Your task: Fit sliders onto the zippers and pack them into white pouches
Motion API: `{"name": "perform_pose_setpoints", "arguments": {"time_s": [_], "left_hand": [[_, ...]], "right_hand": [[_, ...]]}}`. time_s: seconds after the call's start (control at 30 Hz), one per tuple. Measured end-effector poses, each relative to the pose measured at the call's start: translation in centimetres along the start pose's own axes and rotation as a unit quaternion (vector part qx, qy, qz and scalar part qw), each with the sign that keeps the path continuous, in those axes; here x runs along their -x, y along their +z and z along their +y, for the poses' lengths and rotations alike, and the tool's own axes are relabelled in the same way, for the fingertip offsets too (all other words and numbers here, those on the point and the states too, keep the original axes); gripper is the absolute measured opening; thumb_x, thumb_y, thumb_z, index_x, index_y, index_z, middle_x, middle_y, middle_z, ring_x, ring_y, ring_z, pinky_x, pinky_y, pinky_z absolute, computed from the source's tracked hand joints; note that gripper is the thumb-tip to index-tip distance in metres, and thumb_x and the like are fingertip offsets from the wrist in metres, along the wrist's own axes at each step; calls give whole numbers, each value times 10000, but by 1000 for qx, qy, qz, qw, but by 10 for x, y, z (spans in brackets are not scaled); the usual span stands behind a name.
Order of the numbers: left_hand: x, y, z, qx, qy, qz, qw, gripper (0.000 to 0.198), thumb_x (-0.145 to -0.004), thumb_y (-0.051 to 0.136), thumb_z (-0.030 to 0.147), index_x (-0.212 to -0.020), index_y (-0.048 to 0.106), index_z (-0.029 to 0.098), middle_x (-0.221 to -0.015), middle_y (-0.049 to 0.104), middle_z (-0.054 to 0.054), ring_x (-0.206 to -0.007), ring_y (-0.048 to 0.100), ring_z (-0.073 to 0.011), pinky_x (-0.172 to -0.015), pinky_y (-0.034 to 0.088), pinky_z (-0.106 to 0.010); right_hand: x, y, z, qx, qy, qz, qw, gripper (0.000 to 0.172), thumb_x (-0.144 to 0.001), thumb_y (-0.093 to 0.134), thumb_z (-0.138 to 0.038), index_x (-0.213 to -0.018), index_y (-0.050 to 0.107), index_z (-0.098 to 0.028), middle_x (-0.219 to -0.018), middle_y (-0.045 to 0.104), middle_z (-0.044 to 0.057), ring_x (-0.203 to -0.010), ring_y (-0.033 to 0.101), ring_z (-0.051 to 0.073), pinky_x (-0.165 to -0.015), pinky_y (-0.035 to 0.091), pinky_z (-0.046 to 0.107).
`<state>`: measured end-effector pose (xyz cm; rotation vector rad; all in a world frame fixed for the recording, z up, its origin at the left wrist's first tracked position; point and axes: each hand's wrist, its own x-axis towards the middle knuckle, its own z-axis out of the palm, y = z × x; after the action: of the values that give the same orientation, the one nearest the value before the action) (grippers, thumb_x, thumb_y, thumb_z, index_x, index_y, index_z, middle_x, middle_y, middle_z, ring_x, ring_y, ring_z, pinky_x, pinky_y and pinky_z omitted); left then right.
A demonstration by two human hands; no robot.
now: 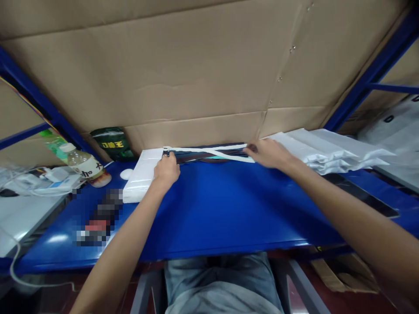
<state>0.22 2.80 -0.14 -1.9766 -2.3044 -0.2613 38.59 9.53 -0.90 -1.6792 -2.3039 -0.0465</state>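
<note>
Long, thin dark strips with white edges (209,152) lie along the back of the blue table, and two white bands cross near their middle. My left hand (167,169) has its fingers curled over the strips' left end, beside a white box-like block (139,176). At their right end, my right hand (271,153) is closed with its fingertips on the strips, slightly blurred. The exact kind of the strips cannot be made out. Just right of that hand lie stacked flat white packets (310,146).
A cardboard wall (209,78) stands behind the blue table (222,209). On the left are a drink bottle (87,165), a dark green pouch (113,143), white cables and a pixelated object (101,218). A dark flat panel (360,194) lies under my right forearm.
</note>
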Motion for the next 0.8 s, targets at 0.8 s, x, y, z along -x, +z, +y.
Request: {"name": "perform_pose_setpoints", "arguments": {"time_s": [0.8], "left_hand": [[2, 18, -1, 11, 53, 108, 993, 262, -1086, 449, 246, -1220, 662, 175, -1333, 656, -233, -1260, 611, -387, -903, 596, -520]], "right_hand": [[47, 32, -87, -111, -155, -36, 981, 369, -1061, 545, -508, -883, 724, -238, -757, 744, 42, -681, 669, 220, -595, 348, 338]]}}
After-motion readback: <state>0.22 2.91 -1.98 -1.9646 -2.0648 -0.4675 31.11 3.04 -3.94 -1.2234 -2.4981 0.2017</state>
